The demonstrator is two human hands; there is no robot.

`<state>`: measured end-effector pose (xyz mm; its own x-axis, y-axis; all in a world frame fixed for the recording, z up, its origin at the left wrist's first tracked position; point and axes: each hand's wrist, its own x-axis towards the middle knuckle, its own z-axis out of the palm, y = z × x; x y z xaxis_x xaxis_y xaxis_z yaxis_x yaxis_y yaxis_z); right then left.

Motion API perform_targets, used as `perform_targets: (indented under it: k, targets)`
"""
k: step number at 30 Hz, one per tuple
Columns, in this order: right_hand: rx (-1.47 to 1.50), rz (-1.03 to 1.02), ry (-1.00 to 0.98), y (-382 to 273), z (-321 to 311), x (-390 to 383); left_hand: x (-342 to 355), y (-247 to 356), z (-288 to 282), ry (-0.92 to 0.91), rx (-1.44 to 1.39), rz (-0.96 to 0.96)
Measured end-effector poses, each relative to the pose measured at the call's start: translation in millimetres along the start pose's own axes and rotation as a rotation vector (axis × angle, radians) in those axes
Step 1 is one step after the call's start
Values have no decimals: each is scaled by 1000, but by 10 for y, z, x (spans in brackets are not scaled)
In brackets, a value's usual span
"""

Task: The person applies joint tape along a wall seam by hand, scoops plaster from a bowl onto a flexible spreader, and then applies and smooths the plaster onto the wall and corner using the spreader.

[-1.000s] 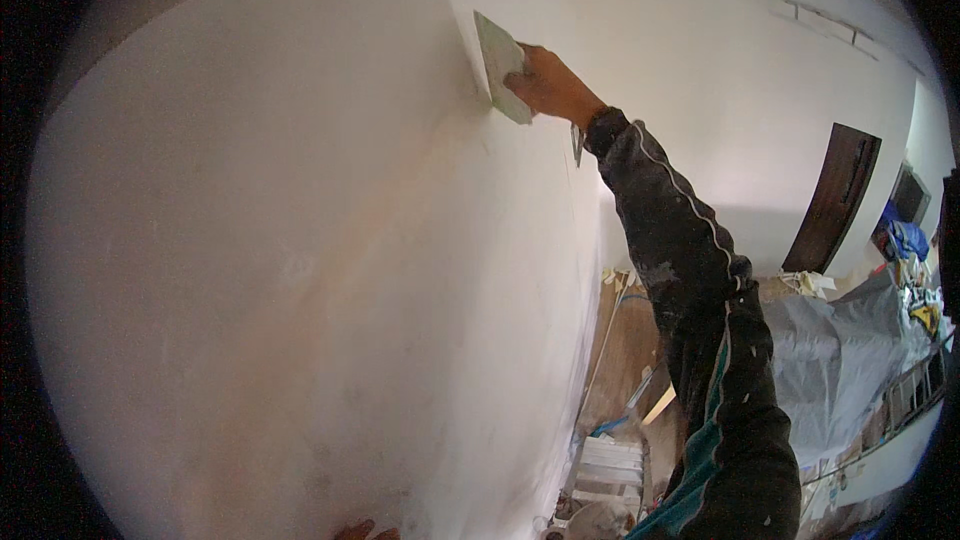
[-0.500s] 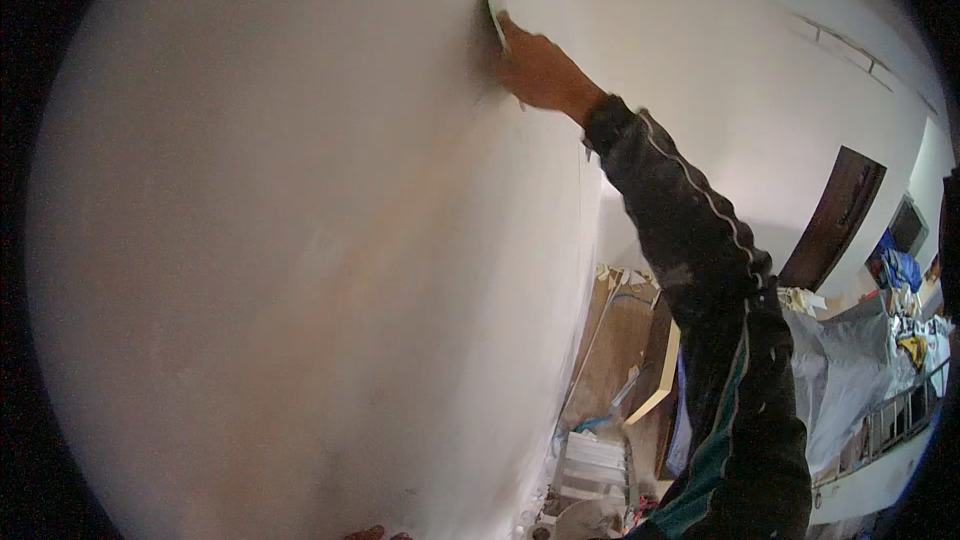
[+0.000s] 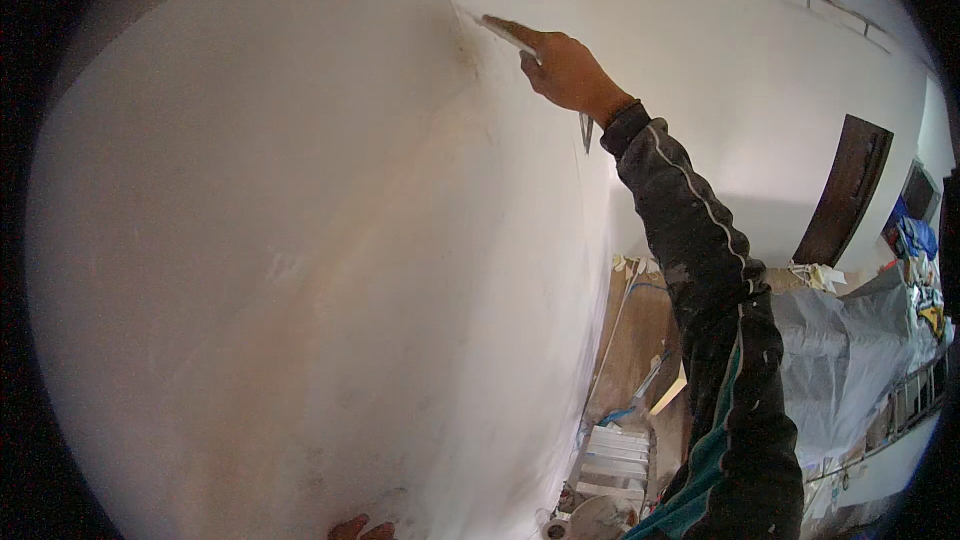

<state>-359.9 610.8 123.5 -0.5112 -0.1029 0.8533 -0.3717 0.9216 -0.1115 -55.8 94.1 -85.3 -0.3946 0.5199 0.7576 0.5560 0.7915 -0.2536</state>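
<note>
My right hand (image 3: 572, 72) is raised at the top centre, its fingers closed round a thin, flat hand tool (image 3: 512, 37) with a pale edge. The tool is seen nearly edge-on, its tip close to the wall corner; whether it touches is hard to tell. Left of it spreads the large whitish wall (image 3: 290, 240), with a faint brownish smudge just below the tool. At the bottom edge, two fingertips of my left hand (image 3: 360, 528) show against the wall, a little apart. The rest of that hand is out of the picture.
Below right stand a light metal stepladder (image 3: 615, 460) and a round bucket (image 3: 600, 518). Brown boards (image 3: 640, 340) lean near the wall. Farther right are a dark wooden panel (image 3: 845, 190) and furniture under plastic sheeting (image 3: 835, 360). A metal strip (image 3: 586, 133) shows behind my wrist.
My right hand has moved right relative to the wall corner, and the tool has turned from upright to slanting. The view has shifted, showing more of the wall's top. More of my left fingertips show.
</note>
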Motion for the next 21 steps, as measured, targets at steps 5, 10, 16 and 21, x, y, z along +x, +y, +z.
perform_targets:
  k: [5, 10, 16, 21]
  targets:
    - [27, -248, 143, 342, 277, 78, 35, 74, -1, 7, -31, -68]
    - [13, -286, 111, 375, 492, -304, -384, -119, 72, -36, -8, -5]
    - [339, 116, -97, 870, 938, -750, -119, -86, 68, -9, -31, 3]
    - [436, 270, 94, 992, 878, -761, -209, -154, 123, 31, -60, 60]
